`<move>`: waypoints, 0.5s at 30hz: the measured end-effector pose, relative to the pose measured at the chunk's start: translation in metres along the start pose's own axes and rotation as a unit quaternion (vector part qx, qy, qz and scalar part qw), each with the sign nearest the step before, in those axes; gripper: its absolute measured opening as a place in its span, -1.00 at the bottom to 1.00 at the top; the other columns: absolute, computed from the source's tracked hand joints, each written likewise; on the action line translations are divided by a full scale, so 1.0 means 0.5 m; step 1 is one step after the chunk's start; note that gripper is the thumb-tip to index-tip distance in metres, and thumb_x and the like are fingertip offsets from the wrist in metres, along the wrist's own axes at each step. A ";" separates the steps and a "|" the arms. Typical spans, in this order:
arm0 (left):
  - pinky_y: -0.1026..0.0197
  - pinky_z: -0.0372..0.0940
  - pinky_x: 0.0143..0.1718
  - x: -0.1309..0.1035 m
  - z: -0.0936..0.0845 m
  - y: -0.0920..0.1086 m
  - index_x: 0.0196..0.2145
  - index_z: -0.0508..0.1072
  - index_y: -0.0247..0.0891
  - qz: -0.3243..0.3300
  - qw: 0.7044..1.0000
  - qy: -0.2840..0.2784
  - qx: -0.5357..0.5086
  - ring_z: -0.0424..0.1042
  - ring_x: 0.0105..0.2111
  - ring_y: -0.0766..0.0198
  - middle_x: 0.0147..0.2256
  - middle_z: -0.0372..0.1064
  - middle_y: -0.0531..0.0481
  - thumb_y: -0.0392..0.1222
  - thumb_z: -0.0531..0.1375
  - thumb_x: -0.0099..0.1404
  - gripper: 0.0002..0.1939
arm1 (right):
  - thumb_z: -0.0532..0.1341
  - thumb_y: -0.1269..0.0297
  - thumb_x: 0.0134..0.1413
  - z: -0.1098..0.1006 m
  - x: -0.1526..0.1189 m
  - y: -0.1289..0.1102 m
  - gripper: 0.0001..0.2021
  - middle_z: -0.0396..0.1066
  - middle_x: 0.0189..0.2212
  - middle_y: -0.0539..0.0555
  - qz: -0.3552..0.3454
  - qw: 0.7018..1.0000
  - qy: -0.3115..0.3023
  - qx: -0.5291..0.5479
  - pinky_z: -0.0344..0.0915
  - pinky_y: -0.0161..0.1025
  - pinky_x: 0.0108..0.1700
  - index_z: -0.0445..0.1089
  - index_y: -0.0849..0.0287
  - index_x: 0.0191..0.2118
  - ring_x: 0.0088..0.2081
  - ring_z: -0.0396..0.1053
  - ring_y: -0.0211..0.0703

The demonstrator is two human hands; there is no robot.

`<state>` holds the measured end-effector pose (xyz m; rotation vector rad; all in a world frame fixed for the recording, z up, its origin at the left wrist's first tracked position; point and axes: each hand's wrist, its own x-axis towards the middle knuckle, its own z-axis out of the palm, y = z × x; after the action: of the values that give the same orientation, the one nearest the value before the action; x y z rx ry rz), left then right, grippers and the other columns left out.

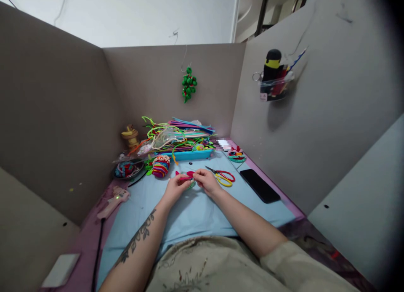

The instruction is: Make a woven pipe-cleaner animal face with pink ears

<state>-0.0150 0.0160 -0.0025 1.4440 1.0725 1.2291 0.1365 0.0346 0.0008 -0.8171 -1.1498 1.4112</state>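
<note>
My left hand [175, 187] and my right hand [206, 181] meet over the middle of the table, fingers pinched. Between them is a small magenta fuzzy piece [190, 174], looking like bent pipe cleaner. My left fingers grip its near side and my right fingertips its right end. A bit of pale green [192, 184] shows beneath the fingers; whether it is joined to the magenta piece I cannot tell. Just right of my right hand lie scissors [227, 178] with red and yellow handles. A colourful striped ball [160, 166] sits beyond my left hand.
At the back, a blue tray [192, 155] bears heaped pipe cleaners [176, 134]. A black phone [259, 186] lies right. On the left are a pink glue gun [115, 203] with a black cord and a dark bowl [135, 170]. Grey panels [170, 86] enclose the table.
</note>
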 end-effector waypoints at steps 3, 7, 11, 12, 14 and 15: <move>0.34 0.18 -0.55 0.001 0.007 0.000 -0.42 0.47 -0.34 -0.008 0.998 0.049 -0.027 0.33 -0.56 0.36 -0.53 0.41 0.02 -0.05 0.30 -0.03 -0.71 | 0.30 0.16 -0.25 0.006 0.000 0.009 -0.76 0.16 -0.74 -0.14 -0.009 1.000 -0.010 0.002 -0.15 -0.40 -0.69 0.31 0.23 -0.55 -0.73 -0.01 -0.44; 0.33 0.18 -0.51 -0.001 0.017 0.004 -0.47 0.47 -0.35 -0.009 0.994 0.100 -0.041 0.32 -0.56 0.36 -0.56 0.40 0.02 -0.07 0.29 -0.02 -0.74 | 0.27 0.14 -0.20 0.009 -0.001 0.017 -0.76 0.12 -0.76 -0.15 -0.037 0.999 -0.008 -0.022 -0.14 -0.40 -0.67 0.30 0.21 -0.54 -0.72 -0.02 -0.43; 0.34 0.15 -0.53 -0.003 0.023 0.009 -0.55 0.44 -0.36 0.018 0.992 0.117 -0.040 0.27 -0.59 0.39 -0.62 0.33 0.07 -0.06 0.28 -0.01 -0.74 | 0.24 0.15 -0.14 0.009 -0.006 0.012 -0.77 0.10 -0.74 -0.14 -0.069 0.995 -0.009 -0.076 -0.10 -0.40 -0.63 0.30 0.21 -0.54 -0.68 -0.01 -0.41; 0.34 0.15 -0.53 -0.004 0.023 0.010 -0.55 0.43 -0.35 0.021 0.992 0.117 -0.047 0.27 -0.59 0.39 -0.62 0.33 0.07 -0.06 0.28 0.00 -0.74 | 0.24 0.14 -0.14 0.009 -0.007 0.010 -0.77 0.11 -0.73 -0.14 -0.071 0.993 -0.009 -0.090 -0.08 -0.40 -0.62 0.29 0.21 -0.54 -0.67 0.00 -0.41; 0.33 0.16 -0.52 -0.005 0.023 0.013 -0.54 0.44 -0.35 0.015 0.991 0.116 -0.065 0.29 -0.58 0.37 -0.61 0.34 0.06 -0.05 0.28 -0.01 -0.73 | 0.23 0.13 -0.13 0.011 -0.010 0.008 -0.77 0.13 -0.72 -0.12 -0.074 0.991 -0.008 -0.112 -0.04 -0.39 -0.60 0.29 0.21 -0.54 -0.65 0.03 -0.39; 0.32 0.16 -0.52 -0.005 0.023 0.014 -0.52 0.46 -0.36 0.007 0.991 0.117 -0.072 0.29 -0.58 0.37 -0.61 0.35 0.06 -0.04 0.28 -0.01 -0.73 | 0.23 0.13 -0.13 0.012 -0.011 0.008 -0.76 0.14 -0.71 -0.12 -0.075 0.990 -0.008 -0.119 -0.02 -0.39 -0.59 0.29 0.21 -0.54 -0.64 0.05 -0.38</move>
<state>-0.0035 0.0109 0.0032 1.2218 1.1052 1.4826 0.1308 0.0284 -0.0018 -0.8666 -1.3807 1.1746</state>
